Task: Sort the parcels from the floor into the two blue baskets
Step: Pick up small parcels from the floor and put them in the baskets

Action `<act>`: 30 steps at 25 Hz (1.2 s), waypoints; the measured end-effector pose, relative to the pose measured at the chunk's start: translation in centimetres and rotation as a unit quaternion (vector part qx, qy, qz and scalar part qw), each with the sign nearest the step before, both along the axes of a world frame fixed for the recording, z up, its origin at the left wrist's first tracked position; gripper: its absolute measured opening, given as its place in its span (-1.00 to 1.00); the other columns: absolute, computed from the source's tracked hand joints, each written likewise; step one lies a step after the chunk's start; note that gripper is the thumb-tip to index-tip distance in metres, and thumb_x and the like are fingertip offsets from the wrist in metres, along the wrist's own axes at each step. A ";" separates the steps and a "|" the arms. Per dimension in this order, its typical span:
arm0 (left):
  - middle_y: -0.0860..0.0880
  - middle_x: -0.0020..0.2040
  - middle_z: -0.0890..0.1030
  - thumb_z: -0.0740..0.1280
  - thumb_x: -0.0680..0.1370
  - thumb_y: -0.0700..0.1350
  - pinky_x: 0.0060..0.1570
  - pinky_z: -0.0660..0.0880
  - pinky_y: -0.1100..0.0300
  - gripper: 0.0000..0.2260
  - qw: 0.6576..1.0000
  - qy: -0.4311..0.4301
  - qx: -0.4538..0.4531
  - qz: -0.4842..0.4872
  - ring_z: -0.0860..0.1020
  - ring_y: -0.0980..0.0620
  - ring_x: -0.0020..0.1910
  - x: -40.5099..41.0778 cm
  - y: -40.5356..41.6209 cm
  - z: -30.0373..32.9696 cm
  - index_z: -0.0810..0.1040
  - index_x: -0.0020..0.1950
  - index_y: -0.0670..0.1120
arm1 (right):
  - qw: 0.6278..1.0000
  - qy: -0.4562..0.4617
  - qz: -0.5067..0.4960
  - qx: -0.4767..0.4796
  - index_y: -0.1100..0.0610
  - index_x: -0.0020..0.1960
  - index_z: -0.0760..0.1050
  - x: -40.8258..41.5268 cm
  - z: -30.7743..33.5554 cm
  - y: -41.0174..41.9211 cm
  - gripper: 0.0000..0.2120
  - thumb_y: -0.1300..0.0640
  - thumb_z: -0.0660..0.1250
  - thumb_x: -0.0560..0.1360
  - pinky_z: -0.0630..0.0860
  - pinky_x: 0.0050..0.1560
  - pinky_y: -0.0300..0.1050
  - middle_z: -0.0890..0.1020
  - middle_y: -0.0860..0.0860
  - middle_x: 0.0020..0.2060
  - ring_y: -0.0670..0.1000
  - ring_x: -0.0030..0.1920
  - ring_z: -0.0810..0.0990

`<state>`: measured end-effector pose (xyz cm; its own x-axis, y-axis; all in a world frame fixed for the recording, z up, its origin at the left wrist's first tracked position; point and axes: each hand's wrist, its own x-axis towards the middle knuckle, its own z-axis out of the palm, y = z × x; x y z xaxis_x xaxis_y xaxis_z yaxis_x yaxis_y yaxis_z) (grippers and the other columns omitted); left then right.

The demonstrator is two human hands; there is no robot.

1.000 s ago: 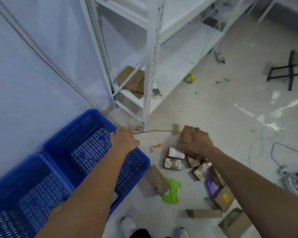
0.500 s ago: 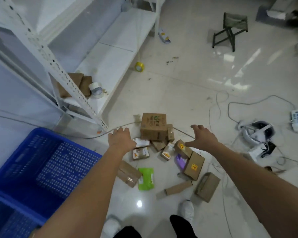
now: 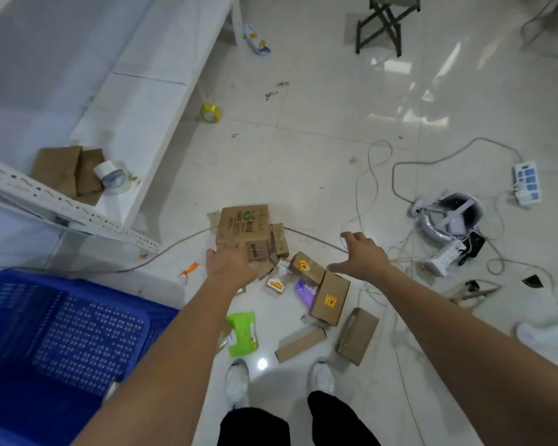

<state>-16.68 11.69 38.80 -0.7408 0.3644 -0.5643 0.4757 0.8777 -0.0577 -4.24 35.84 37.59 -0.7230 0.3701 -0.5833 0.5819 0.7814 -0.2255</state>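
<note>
Parcels (image 3: 290, 275) lie heaped on the floor right of the blue basket (image 3: 65, 342). Since a second ago my right hand (image 3: 363, 257) has let go; both hands spread, left hand (image 3: 229, 265) nearing the large printed carton (image 3: 244, 228).

A person seen from above, from their own head height. Both forearms are bare, with no sleeves, watch, bracelet or gloves visible on either. The left hand (image 3: 231, 267) and the right hand (image 3: 363, 256) are bare too, with no rings showing on the fingers (image 3: 347, 235). Lower down, two legs in plain black trousers (image 3: 335, 420) end at a pair of white shoes (image 3: 237, 379), the toes rounded and slightly scuffed grey.
</note>
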 end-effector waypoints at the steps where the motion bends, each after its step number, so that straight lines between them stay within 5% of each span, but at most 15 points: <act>1: -0.13 0.37 0.38 0.27 0.48 0.10 0.24 0.28 0.00 -0.48 1.000 -0.005 -0.007 -0.009 0.33 -0.13 0.33 -0.1 0.1 -1.1 0.32 0.37 -0.08 | 1.000 -0.004 -0.002 -0.003 0.07 0.50 0.19 0.0 -1.1 -0.2 -0.13 -0.25 0.45 0.35 0.47 0.17 0.06 0.38 0.09 0.38 0.14 0.31 0.42; 12: -0.09 0.18 0.48 0.28 0.44 0.03 0.11 0.34 0.02 -0.62 0.992 -0.058 -0.012 -0.111 0.44 -0.13 0.17 -4.2 -4.6 -20.7 0.41 0.20 -0.09 | 0.996 -0.079 0.037 -0.011 0.03 0.50 0.15 -4.4 -21.7 -10.1 0.02 -0.37 0.47 0.21 0.36 0.33 0.14 0.29 0.10 0.45 0.17 0.41 0.30; 20: -0.08 0.44 0.26 0.27 0.42 0.12 0.34 0.20 -0.06 -0.41 0.985 -0.082 -0.022 -0.150 0.23 -0.11 0.41 -5.0 -9.5 -35.9 0.27 0.39 -0.07 | 0.993 -0.104 -0.009 -0.062 0.08 0.56 -0.02 -7.6 -38.7 -16.3 0.21 -0.22 0.61 0.16 0.42 0.30 0.14 0.15 0.19 0.51 0.23 0.47 0.21; 25: -0.09 0.45 0.26 0.26 0.43 0.15 0.33 0.20 -0.06 -0.41 0.984 -0.088 -0.010 -0.155 0.24 -0.11 0.41 -5.5 -11.0 -44.5 0.28 0.40 -0.07 | 0.993 -0.095 -0.024 -0.067 0.09 0.59 -0.17 -9.6 -48.9 -16.7 0.31 -0.16 0.64 0.17 0.15 0.50 0.16 -0.08 0.26 0.55 0.27 0.55 -0.03; 30: -0.12 0.47 0.24 0.26 0.43 0.15 0.32 0.19 -0.03 -0.40 0.974 -0.099 0.005 -0.202 0.22 -0.12 0.42 -3.7 -12.9 -50.3 0.28 0.39 -0.10 | 0.992 -0.072 0.083 0.053 -0.03 0.56 -0.36 -11.7 -56.1 -14.3 0.43 -0.32 0.59 0.10 -0.13 0.51 0.24 -0.29 0.31 0.52 0.31 0.53 -0.30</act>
